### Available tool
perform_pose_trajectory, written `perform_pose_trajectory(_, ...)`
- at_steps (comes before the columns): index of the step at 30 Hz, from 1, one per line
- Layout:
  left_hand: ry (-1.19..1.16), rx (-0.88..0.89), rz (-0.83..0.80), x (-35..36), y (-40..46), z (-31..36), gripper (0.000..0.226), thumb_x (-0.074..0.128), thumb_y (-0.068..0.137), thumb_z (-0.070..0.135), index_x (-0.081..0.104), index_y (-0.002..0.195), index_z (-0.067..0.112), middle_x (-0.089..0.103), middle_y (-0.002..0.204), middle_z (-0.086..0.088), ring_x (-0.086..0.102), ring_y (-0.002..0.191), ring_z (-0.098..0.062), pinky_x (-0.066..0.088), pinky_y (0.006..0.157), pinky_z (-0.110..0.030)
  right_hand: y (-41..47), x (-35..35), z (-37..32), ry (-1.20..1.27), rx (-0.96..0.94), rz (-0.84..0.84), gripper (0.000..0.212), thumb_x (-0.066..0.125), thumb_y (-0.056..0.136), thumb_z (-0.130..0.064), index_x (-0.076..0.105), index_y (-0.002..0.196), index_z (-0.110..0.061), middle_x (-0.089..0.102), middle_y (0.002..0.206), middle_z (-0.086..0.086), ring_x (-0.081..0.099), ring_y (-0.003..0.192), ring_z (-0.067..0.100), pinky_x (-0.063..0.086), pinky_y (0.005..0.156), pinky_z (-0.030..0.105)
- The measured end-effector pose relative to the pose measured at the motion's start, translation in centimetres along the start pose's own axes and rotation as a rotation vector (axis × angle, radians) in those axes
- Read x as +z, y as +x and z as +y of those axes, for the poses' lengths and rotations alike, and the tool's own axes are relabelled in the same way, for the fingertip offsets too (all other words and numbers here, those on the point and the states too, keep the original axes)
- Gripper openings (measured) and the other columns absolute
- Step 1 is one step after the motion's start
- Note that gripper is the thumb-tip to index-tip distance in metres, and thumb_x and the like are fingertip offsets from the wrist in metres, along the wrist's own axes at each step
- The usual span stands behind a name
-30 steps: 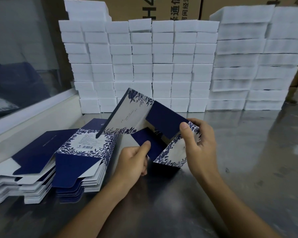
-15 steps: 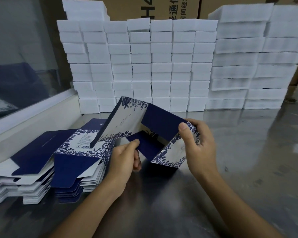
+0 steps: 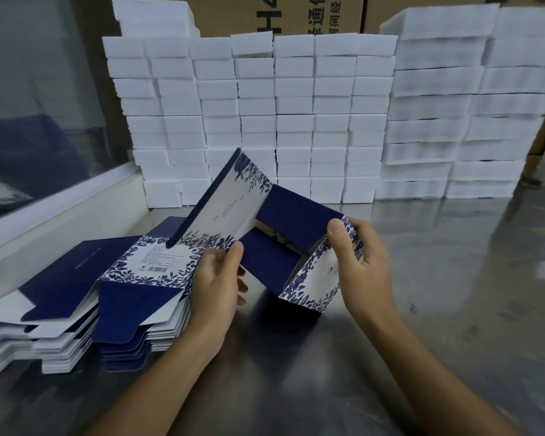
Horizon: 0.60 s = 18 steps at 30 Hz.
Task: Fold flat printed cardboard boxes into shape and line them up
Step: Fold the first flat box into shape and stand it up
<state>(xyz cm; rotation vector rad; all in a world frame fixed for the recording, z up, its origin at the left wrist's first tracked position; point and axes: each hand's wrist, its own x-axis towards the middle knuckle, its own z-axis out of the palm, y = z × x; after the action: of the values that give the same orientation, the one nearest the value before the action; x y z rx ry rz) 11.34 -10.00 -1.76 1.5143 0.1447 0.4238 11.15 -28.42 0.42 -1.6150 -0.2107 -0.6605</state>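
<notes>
Nearest to me is the shiny metal desk [image 3: 438, 309], with both my forearms reaching out over it. My left hand [image 3: 216, 287] is pinching the near edge of a dark blue flap on the half-folded box [image 3: 265, 234], thumb on top and fingers curled underneath. My right hand [image 3: 361, 272] is gripping the box's right end, thumb pressing on the blue-and-white leaf-print side panel and fingers wrapping round the far side. The box itself is sitting in the middle of the desk, its low right corner touching the surface, the inside showing solid navy and the pale printed panel tilting up toward the far left.

Just left of my left hand, two stacks of flat blanks are lying side by side. The closer stack [image 3: 139, 287] is showing a leafy print panel with a barcode on top and a navy flap hanging toward me. The other stack [image 3: 38, 309] is sitting further left, mostly navy and white on top.

Further back, a wall of white foam blocks [image 3: 296, 114] is lining the far edge of the desk, stacked in neat columns. Behind that, brown cartons [image 3: 296, 14] with printed lettering are peeking over the top, and a glass panel [image 3: 38, 105] is running along the left side.
</notes>
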Motion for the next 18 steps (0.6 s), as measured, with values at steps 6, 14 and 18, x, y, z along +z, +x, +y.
perform_pose_trajectory(6,-0.042,0.071,-0.1,0.3,-0.3,0.3,0.018,0.049,0.101,0.039,0.064,0.093,0.031,0.07,0.102,-0.004,0.065,0.099,-0.029,0.054,0.082,-0.051,0.1,0.1,1.1,-0.049,0.034,-0.019,0.058,0.063,0.075,-0.077,0.058,0.114,-0.034,0.065,0.111,-0.013,0.063,0.098,-0.003,0.051,0.082,0.017)
perform_pose_trajectory(14,-0.036,0.093,-0.03,0.5,0.1,-0.2,0.03,0.037,0.105,0.034,0.063,0.111,0.023,0.07,0.095,0.003,0.069,0.072,-0.013,0.049,0.064,-0.031,0.6,0.0,2.4,-0.063,0.133,0.011,0.026,0.054,0.096,-0.054,0.057,0.107,-0.031,0.06,0.124,-0.004,0.056,0.122,0.015,0.048,0.103,0.046)
perform_pose_trajectory(18,0.06,0.135,0.01,0.3,0.0,0.1,0.03,0.048,0.101,0.01,0.063,0.085,0.03,0.068,0.066,0.018,0.062,0.059,-0.006,0.046,0.058,-0.026,-0.2,0.5,0.7,0.067,0.168,-0.081,0.032,0.041,0.102,-0.054,0.063,0.111,-0.033,0.068,0.114,-0.009,0.064,0.11,0.012,0.055,0.094,0.044)
